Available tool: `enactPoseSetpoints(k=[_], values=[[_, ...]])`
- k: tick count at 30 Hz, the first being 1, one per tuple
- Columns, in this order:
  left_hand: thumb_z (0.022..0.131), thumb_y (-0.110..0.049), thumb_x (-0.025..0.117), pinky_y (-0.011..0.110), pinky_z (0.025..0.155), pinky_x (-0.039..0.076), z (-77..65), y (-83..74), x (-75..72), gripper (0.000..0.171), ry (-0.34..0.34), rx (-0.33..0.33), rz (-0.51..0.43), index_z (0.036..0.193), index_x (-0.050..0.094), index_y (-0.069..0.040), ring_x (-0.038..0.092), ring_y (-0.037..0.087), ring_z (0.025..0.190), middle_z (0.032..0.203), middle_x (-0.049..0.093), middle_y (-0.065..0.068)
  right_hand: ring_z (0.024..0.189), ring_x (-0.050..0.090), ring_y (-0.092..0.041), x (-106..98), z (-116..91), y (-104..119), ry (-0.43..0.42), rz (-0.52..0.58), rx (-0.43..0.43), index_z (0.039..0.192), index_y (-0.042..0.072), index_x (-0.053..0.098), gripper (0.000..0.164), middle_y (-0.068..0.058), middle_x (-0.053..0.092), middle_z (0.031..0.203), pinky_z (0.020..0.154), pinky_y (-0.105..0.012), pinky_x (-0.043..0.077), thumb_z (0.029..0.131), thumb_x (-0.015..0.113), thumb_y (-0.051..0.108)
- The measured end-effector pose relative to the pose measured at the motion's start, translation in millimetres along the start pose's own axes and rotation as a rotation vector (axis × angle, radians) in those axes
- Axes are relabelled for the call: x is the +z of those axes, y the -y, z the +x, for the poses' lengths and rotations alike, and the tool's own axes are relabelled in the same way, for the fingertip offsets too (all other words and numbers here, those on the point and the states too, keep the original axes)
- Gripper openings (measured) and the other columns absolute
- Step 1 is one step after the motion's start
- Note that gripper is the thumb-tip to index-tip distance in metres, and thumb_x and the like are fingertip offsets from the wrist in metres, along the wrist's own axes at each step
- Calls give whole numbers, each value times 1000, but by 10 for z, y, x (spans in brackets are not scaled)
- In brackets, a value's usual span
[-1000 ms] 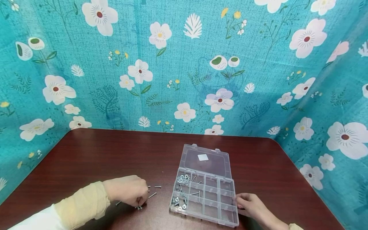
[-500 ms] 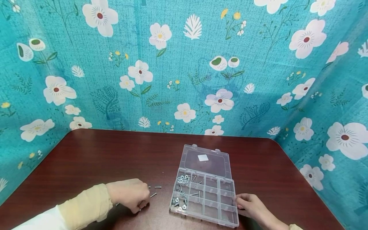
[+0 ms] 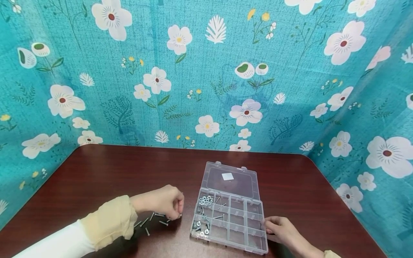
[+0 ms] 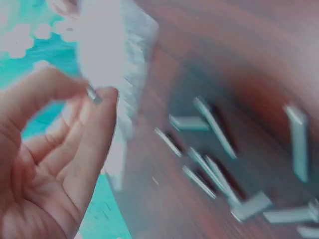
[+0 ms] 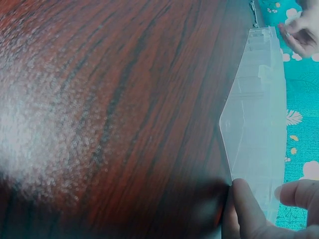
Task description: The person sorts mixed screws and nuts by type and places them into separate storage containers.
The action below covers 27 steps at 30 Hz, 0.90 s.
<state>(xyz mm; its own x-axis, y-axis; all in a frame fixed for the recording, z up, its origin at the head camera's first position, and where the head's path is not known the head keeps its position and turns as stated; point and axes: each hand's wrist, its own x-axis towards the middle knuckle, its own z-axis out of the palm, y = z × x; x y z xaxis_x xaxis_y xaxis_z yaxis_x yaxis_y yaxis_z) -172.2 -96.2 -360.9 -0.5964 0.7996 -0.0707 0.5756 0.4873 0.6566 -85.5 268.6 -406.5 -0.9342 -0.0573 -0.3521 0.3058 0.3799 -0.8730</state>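
Note:
My left hand (image 3: 162, 201) is raised slightly over the table, left of a clear plastic compartment box (image 3: 230, 245). Between its thumb and index finger it pinches a small silver screw (image 4: 93, 94), mostly covered by the fingertips. Several loose screws (image 4: 217, 127) lie on the table below, blurred in the left wrist view. At the box's right side, my right hand (image 3: 284, 232) holds the side wall, thumb and fingers touching the box (image 5: 256, 119). The left column of compartments contains nuts (image 3: 204, 200) and short bolts (image 3: 198, 225); longer screws (image 3: 220, 217) lie in the column beside it.
The box's lid (image 3: 232, 184) is folded back flat on the table, with a small white square (image 3: 227, 176) on it. A dark red-brown wooden table (image 3: 135, 172) bears everything. Behind and beside it hangs a turquoise flowered cloth (image 3: 193, 89).
My left hand has gone from the table's near part up and right towards the box, lifting a screw. More loose screws now show behind it. The right hand and box stay put.

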Motion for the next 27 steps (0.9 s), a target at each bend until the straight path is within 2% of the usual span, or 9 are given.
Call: enactPoseSetpoints(k=[3, 6, 12, 19, 23, 27], values=[[67, 5, 62, 16, 47, 48, 101, -98, 1, 11, 20, -53, -151, 72, 63, -5, 52, 0, 45, 55, 63, 2, 85, 56, -18, 4, 4, -7, -7, 3, -1, 110, -27, 43, 42, -13, 58, 95, 79, -41, 54, 93, 47, 12], [69, 8, 59, 18, 49, 50, 214, -193, 8, 13, 19, -59, -195, 77, 66, 0, 54, 3, 48, 60, 66, 7, 85, 56, -18, 7, 6, -9, -15, 1, 2, 110, -26, 44, 42, -13, 58, 94, 79, -42, 54, 93, 47, 11], [74, 7, 60, 21, 51, 52, 484, -381, 46, 10, -34, -47, -185, 79, 67, 1, 58, 8, 50, 65, 68, 12, 86, 55, -18, 8, 11, -7, -24, 1, 13, 111, -27, 43, 43, -14, 58, 96, 80, -43, 54, 93, 47, 12], [77, 7, 61, 22, 52, 53, 774, -570, 210, 8, -78, -91, -213, 78, 67, 1, 60, 11, 51, 66, 67, 11, 86, 54, -18, 3, 6, -9, -17, -3, 6, 111, -26, 44, 43, -13, 58, 95, 80, -43, 53, 93, 47, 12], [78, 6, 63, 20, 50, 51, 874, -604, 314, 7, -74, -101, -171, 77, 66, 0, 58, 9, 48, 61, 65, 8, 86, 55, -19, 9, 7, -11, -27, -11, 4, 110, -26, 45, 41, -13, 59, 95, 80, -43, 53, 93, 47, 12], [76, 4, 65, 15, 48, 46, 925, -554, 371, 7, -87, -111, -115, 76, 67, -3, 54, 4, 47, 57, 61, 1, 88, 55, -19, 12, 5, -6, -30, -4, 9, 111, -26, 44, 42, -14, 58, 97, 80, -42, 53, 93, 47, 12]])
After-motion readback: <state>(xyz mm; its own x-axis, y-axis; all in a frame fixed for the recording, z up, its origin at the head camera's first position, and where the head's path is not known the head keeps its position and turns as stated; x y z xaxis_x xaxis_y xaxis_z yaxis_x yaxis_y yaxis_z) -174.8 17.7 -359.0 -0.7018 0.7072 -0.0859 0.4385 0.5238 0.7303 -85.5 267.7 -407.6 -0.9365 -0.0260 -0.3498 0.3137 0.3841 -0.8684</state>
